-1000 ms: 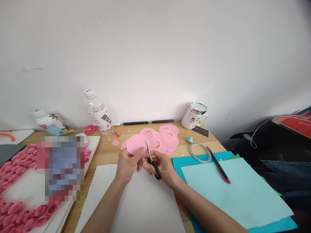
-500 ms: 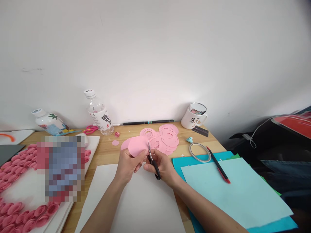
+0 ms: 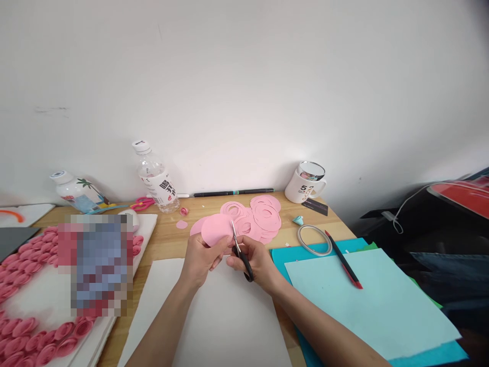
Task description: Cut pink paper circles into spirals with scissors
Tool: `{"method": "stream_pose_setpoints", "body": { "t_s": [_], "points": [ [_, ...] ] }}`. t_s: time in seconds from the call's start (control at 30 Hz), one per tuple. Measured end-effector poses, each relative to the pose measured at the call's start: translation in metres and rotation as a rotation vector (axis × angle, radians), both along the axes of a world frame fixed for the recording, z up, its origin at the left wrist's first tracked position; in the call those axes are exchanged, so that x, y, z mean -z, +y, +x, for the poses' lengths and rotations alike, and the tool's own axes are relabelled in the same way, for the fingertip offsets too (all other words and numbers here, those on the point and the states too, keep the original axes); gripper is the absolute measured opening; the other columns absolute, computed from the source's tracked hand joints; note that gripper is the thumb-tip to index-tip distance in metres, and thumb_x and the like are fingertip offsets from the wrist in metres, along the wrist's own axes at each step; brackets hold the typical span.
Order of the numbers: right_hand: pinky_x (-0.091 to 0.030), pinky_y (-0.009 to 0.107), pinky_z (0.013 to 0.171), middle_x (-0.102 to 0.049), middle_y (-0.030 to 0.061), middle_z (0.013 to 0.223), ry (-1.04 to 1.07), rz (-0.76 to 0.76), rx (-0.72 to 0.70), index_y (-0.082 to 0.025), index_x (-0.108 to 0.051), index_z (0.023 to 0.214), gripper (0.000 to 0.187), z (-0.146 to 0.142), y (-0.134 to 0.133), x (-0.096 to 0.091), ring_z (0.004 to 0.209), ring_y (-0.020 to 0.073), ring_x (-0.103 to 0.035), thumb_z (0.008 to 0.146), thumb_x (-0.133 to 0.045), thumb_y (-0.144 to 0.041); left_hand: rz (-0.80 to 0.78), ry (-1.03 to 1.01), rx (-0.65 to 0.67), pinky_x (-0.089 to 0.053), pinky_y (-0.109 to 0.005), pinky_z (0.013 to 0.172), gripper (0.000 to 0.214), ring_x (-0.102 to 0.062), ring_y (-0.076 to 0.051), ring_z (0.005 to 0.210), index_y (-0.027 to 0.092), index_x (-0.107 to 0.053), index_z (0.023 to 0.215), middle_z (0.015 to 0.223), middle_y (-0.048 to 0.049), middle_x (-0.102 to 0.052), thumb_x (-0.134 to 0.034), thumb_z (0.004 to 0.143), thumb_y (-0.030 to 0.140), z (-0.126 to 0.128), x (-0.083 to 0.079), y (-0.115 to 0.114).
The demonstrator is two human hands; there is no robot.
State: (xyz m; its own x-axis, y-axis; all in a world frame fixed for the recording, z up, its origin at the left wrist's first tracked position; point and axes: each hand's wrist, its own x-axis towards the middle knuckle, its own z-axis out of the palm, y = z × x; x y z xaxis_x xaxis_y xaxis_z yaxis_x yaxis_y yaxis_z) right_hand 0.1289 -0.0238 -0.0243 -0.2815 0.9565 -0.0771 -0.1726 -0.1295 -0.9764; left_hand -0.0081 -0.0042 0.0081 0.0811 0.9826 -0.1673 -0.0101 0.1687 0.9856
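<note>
My left hand (image 3: 203,259) pinches a round piece of pink paper (image 3: 216,229) by its lower edge. A pair of scissors with black handles (image 3: 246,265) is in my right hand (image 3: 255,261), and its blades lie along the right edge of the pink paper. Whether the blades are biting into the paper is hard to tell. Behind both hands lies a heap of pink paper circles (image 3: 266,213), several with spiral cuts. Beneath my hands is a large white sheet (image 3: 233,316).
On the left, pink paper roses (image 3: 64,346) border a white board. A bottle (image 3: 155,178), pink scissors (image 3: 142,204) and black pen (image 3: 214,193) line the wall. At right are a mug (image 3: 301,188), tape roll (image 3: 315,251), red-black pen (image 3: 346,262) and light blue paper (image 3: 367,311).
The scissors have shifted very slightly left and up along the pink paper's edge. Both hands stay almost in place.
</note>
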Motion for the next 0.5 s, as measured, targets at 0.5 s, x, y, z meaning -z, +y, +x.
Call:
{"method": "stream_pose_setpoints", "body": {
  "t_s": [0.5],
  "points": [
    [-0.031, 0.021, 0.048, -0.047, -0.0056, 0.057, 0.002, -0.028, 0.021, -0.016, -0.054, 0.084, 0.042, 0.0007, 0.0007, -0.0012, 0.050, 0.0067, -0.037, 0.056, -0.078, -0.036, 0.049, -0.042, -0.019, -0.020, -0.019, 0.034, 0.039, -0.027, -0.002, 0.032, 0.016, -0.038, 0.043, 0.034, 0.0076, -0.033, -0.063, 0.069, 0.033, -0.0004, 0.0059, 0.0014]
  ]
}}
